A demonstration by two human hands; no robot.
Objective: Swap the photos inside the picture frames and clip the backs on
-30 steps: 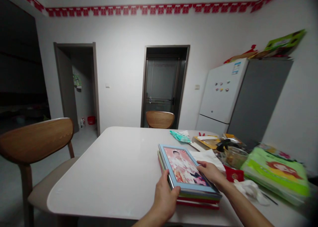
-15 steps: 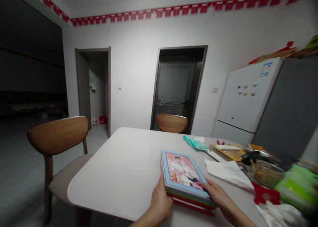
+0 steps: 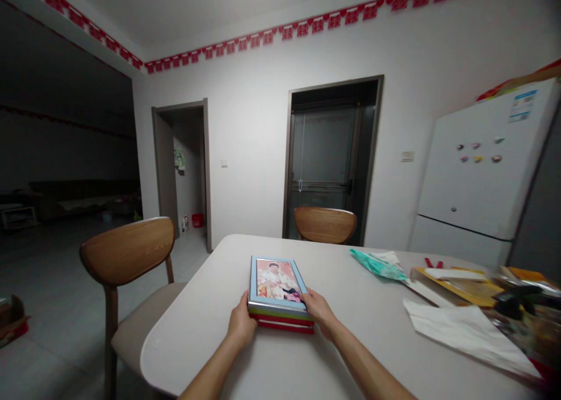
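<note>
left hand (image 3: 242, 323): grasping the stack (image 3: 283, 318) at left
right hand (image 3: 322, 313): grasping it at right
photo (image 3: 277, 282): on top, lower centre

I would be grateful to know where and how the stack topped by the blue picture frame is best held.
Probably by the left and right sides of the stack near its front corners, one from each side, as the left hand and right hand show. The sides are straight, and the layers beneath the picture frame look separate, so spanning them should help.
</note>
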